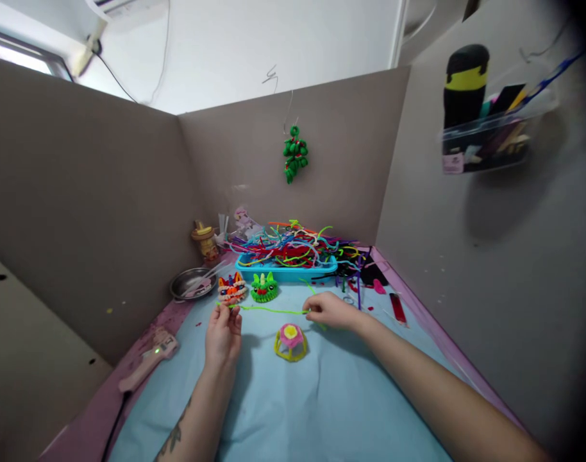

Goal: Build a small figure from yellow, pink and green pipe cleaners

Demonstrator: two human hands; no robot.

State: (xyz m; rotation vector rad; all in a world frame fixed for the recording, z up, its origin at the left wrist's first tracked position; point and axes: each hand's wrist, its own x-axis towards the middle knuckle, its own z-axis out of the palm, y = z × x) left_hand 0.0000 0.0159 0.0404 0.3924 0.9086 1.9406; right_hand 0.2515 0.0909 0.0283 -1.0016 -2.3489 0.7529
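Note:
A lime-green pipe cleaner (268, 310) stretches nearly level between my two hands above the blue cloth. My left hand (224, 333) pinches its left end. Toward the other end, my right hand (332, 309) grips it, with a short tail showing below the fingers. Under the stretched length, a small frame of pink and yellow pipe cleaners (291, 342) stands on the cloth. Just beyond my left hand sit an orange animal-head figure (232, 289) and a green animal-head figure (265, 288).
A blue tray (286, 273) heaped with coloured pipe cleaners stands at the back. Left of it is a metal bowl (193, 283). A corded hot glue gun (151, 359) lies at the left edge. Grey panels enclose the table; a clear bin (488, 144) hangs on the right one.

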